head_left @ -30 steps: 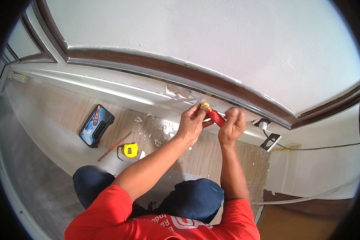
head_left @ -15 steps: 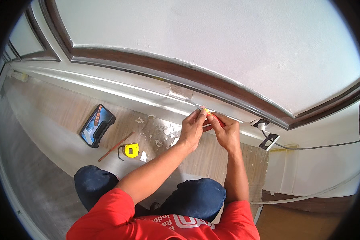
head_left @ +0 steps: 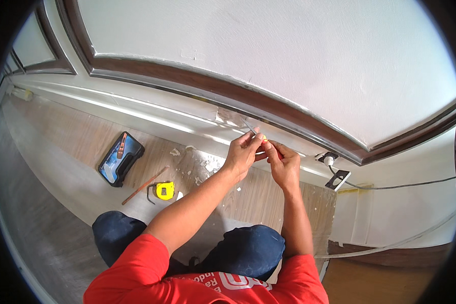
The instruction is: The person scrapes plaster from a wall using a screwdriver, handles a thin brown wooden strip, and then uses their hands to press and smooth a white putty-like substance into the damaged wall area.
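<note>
A white wall [head_left: 299,61] fills the upper half of the frame, crossed by a curved dark brown wooden rail [head_left: 187,83] and a pale baseboard below it; beneath lies a wood-grain floor [head_left: 76,137] with a grey, dusty strip toward the lower left. We kneel at centre bottom, red shirt and dark trousers in view.

Our two hands meet at the middle of the frame, just under the rail. The left hand [head_left: 241,154] and the right hand [head_left: 285,163] are close together, fingertips touching around one screwdriver [head_left: 255,133]: a thin metal shaft pointing up-left toward a chipped patch on the baseboard, its yellow handle end pinched between both hands. Both hands are clamped on it.

On the floor at left we count one black, rectangular tool case [head_left: 120,158] with a blue interior, one thin brown stick [head_left: 145,185], and one small yellow tape measure [head_left: 164,190]. White plaster crumbs [head_left: 205,167] are scattered near them. At right, one loose socket [head_left: 329,158] and one plate [head_left: 338,179] hang by a dark cable [head_left: 405,185].
</note>
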`<control>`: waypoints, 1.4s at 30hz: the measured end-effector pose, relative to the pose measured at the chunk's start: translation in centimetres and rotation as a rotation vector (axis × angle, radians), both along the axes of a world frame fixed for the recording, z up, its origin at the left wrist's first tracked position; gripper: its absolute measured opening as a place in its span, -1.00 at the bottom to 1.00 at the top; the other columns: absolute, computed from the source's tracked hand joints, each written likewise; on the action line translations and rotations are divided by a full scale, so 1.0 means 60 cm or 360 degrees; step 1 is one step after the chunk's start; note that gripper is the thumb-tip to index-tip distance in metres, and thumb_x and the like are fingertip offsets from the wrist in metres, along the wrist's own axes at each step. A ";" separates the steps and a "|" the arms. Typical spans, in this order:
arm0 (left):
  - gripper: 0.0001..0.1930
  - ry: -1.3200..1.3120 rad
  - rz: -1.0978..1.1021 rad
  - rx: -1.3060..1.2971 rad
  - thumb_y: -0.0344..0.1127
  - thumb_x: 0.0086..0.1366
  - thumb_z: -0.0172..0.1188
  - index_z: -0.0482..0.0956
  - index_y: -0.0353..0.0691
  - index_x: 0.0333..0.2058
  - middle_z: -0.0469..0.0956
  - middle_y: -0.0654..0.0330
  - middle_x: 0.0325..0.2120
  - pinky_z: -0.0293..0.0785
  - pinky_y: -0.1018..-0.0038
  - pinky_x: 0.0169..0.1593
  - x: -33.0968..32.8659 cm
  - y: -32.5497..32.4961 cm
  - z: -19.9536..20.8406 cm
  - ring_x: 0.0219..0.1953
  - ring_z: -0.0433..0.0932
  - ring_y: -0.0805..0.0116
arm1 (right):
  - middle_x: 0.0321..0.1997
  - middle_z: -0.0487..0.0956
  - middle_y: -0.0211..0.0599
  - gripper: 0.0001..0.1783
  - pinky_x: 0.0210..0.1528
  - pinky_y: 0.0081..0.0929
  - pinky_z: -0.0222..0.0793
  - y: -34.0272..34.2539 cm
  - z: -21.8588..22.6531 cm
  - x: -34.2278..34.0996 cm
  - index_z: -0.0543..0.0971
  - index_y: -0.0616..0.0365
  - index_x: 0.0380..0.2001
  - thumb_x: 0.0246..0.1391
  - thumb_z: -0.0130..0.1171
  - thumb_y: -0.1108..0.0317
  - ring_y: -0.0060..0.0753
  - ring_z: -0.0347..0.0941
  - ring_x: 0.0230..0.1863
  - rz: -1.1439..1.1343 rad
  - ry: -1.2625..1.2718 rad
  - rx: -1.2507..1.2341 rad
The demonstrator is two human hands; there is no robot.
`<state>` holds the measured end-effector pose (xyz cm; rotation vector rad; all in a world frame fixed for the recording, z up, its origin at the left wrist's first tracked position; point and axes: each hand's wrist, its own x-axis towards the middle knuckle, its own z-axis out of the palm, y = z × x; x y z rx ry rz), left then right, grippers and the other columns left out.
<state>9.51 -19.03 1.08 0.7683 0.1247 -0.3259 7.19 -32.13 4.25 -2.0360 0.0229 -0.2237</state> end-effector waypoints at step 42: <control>-0.65 0.0185 0.0549 0.0210 -0.18 0.28 0.36 0.52 -0.20 -0.06 0.57 0.21 -0.18 0.65 0.39 -0.21 0.025 0.025 -0.037 -0.32 0.59 0.39 | -0.37 0.68 -0.17 -0.56 -0.40 -0.40 0.51 -0.037 -0.084 0.044 0.68 0.15 -0.06 0.03 0.45 0.17 -0.34 0.61 -0.48 0.0284 -0.0554 -0.0319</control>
